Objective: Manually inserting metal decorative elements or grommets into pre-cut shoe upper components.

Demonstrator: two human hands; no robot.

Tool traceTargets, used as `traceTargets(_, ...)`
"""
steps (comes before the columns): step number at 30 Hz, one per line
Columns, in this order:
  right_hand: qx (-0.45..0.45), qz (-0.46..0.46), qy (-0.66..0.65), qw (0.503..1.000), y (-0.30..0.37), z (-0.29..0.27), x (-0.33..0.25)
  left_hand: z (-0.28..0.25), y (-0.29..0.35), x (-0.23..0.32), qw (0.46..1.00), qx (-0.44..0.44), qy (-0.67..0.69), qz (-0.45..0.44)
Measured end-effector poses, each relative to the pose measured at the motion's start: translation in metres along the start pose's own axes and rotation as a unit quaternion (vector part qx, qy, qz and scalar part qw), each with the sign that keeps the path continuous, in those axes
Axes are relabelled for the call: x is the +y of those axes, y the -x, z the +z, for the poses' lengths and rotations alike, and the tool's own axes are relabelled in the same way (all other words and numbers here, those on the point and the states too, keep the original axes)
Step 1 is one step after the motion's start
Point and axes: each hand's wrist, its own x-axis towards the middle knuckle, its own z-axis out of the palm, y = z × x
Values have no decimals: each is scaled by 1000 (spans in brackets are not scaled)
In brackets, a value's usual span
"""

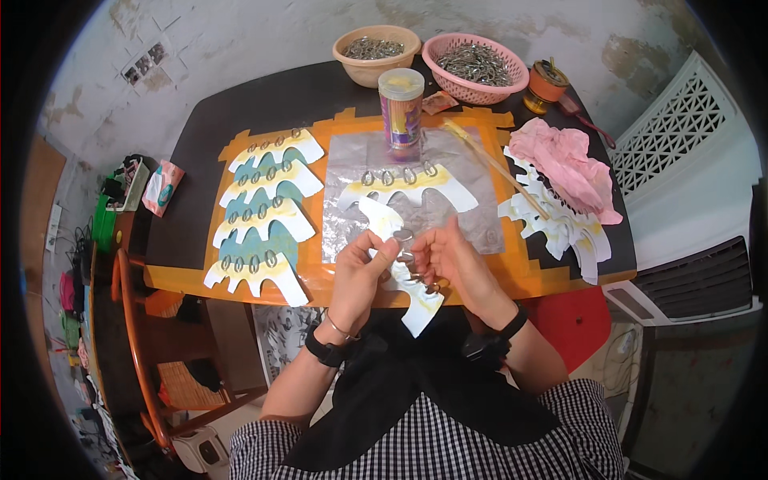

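My left hand (362, 272) pinches a white scalloped strip (422, 308) between thumb and fingers, over the table's front edge. Yellow smears and several oval metal rings line that strip. On its other side my right hand (458, 268) has curled fingers beside the rings, thumb raised; what they grip, if anything, is hidden. Just beyond, a similar white strip (456, 192) with several metal rings rests on a clear plastic sheet (480, 232). To the left lies a column of ringed white strips (276, 280) on a teal sheet.
Behind stand a clear jar of sticks (401, 112), a beige bowl (352, 70) and a pink basket (516, 76), both holding metal rings. At right, a pink cloth (560, 164) covers part of a pile of white strips (588, 248). A wooden stick (508, 176) leans there. A tissue pack (163, 188) lies far left.
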Motion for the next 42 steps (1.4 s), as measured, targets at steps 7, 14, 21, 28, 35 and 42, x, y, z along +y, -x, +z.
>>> traceTargets(7,-24,-52,85,995,10,-3,10,-7,-6,-7,998,9,52,-25)
traceTargets(14,-16,-75,180,981,10,5,12,6,-4,4,993,53,102,-39)
traceTargets(21,15,-137,205,969,6,6,17,-12,5,-26,992,9,118,-32)
traceTargets(28,-24,-104,245,964,12,-3,10,2,8,-6,998,21,-13,-52)
traceTargets(35,-42,-86,125,988,19,-6,7,0,8,-14,997,69,-17,4)
traceTargets(42,-1,-106,141,984,22,-1,8,8,12,6,989,4,-65,-135)
